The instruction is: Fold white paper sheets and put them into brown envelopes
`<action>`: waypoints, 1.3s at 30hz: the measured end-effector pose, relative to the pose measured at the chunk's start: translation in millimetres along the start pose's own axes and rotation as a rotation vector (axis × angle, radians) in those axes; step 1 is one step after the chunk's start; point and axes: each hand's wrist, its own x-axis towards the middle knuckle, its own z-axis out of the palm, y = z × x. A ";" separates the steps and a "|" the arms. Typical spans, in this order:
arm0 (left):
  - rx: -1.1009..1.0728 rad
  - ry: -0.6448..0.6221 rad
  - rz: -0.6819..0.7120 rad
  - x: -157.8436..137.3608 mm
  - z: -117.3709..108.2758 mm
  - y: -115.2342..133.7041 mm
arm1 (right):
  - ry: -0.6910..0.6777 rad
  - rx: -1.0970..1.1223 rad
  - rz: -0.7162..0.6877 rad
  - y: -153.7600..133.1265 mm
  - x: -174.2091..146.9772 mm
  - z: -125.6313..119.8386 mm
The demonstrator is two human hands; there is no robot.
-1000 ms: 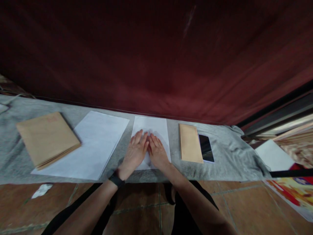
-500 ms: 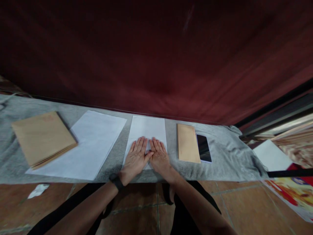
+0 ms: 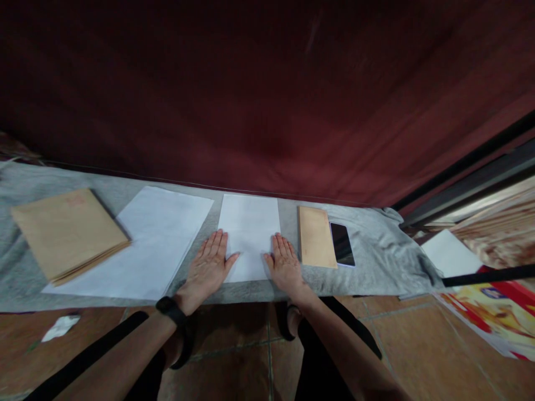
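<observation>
Saw narrow strips of grey cloth [image 3: 376, 262] on both sides of the white sheet [image 3: 249, 239], near the bench's front edge, with wider room beyond the phone [image 3: 343, 245]. Had left hand [image 3: 208, 262] and right hand [image 3: 285, 264] apart at its side edges, with flat, unclenched grip and thumbs on it. Noted a brown envelope [image 3: 317, 238] beside the phone, stacked envelopes [image 3: 71, 234] overlapping larger white sheets [image 3: 161, 236], and floor tiles [image 3: 225, 356] below.

A white scrap [image 3: 61, 327] lies on the tiled floor [image 3: 401, 340]
</observation>
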 end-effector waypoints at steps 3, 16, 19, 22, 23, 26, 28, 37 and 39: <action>0.000 0.009 -0.029 -3.5 -2.2 -6.2 | 0.003 -0.022 0.011 2.5 -6.4 -2.5; -0.158 -0.096 0.344 -16.6 -4.8 44.2 | -0.063 -0.025 -0.116 -17.2 -29.6 -18.2; -0.137 -0.163 0.369 -21.9 -4.6 41.7 | -0.089 -0.013 -0.169 -20.2 -33.3 -20.4; -0.118 -0.218 0.373 -21.9 -9.7 31.3 | -0.091 0.018 -0.189 -16.7 -33.3 -23.0; -0.113 -0.238 0.365 -21.5 -12.8 28.2 | -0.091 0.026 -0.188 -15.0 -32.9 -23.6; -0.110 -0.291 0.355 -20.5 -25.0 23.6 | -0.110 0.043 -0.188 -10.1 -31.5 -25.0; -0.105 -0.309 0.365 -20.3 -33.4 24.8 | -0.138 0.057 -0.202 -6.4 -29.7 -27.0; 0.042 -0.324 0.403 -16.8 -37.8 24.9 | -0.182 0.201 -0.186 10.5 -9.9 -49.1; 0.023 -0.339 0.419 -21.3 -40.4 22.5 | -0.147 0.230 -0.169 12.5 -5.2 -51.9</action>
